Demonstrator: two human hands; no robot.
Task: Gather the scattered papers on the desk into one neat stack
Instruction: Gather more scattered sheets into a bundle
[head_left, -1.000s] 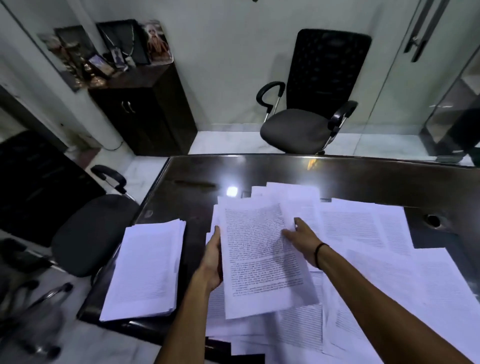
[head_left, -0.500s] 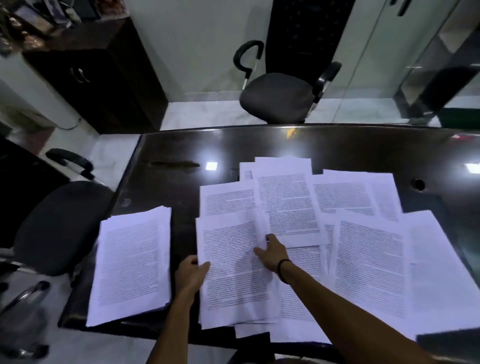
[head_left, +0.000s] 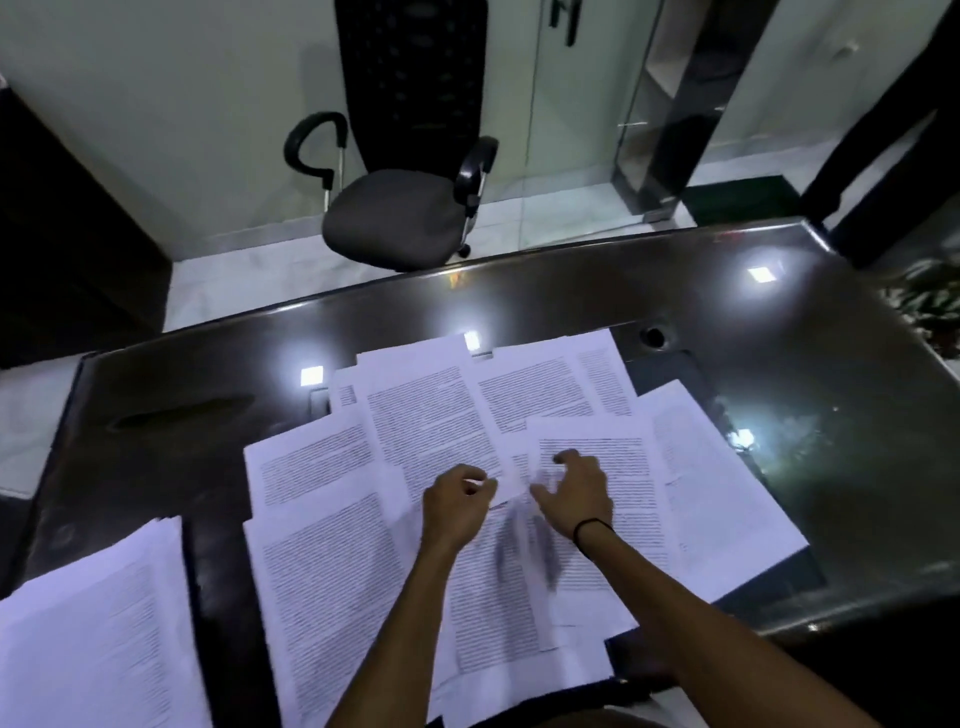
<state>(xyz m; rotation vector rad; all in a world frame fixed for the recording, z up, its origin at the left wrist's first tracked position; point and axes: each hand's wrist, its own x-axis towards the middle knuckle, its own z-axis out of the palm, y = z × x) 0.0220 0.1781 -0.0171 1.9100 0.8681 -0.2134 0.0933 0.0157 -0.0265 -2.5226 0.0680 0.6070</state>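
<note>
Loose papers (head_left: 431, 431) lie overlapped across the desk (head_left: 519, 306); a stack (head_left: 93, 634) sits apart at its left edge, evidently the collection point. The left hand (head_left: 454, 506) pinches a sheet's corner to lift it. The right hand (head_left: 574, 493), fingers spread, presses the neighbouring sheet, probably steadying it.

The stack of papers (head_left: 88, 634) at the worktop's near left corner is cut off by the left and bottom edges. The sheet (head_left: 524, 561) beneath the right hand (head_left: 574, 499) is smeared by blur. Printed text cannot be read. Whether a sheet is pinched by the left hand (head_left: 457, 501) cannot be told.
</note>
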